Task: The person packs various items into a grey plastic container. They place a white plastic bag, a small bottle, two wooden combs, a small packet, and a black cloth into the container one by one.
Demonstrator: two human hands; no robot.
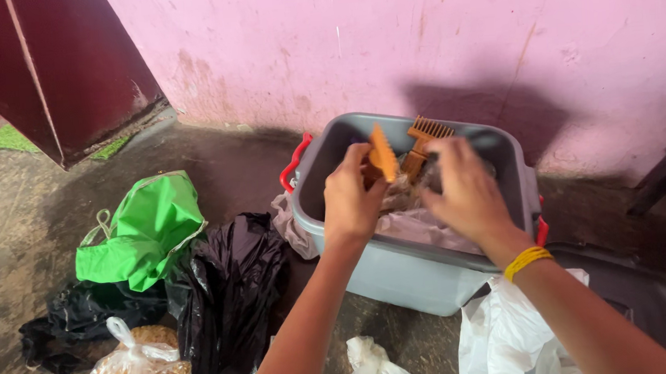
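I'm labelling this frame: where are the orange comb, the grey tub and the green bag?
orange comb [383,155], head view, middle of its flat body.
grey tub [400,271], head view, bare front wall.
green bag [151,229], head view, middle of the fabric.

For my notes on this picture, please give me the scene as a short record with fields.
place: concrete floor beside a pink wall
left hand: holds an orange comb over the grey bin
right hand: over the bin, next to a brown comb; grip unclear
right wrist: yellow band
in bin: clear plastic
on floor: green bag, black bags, tied bag of grain, white bag
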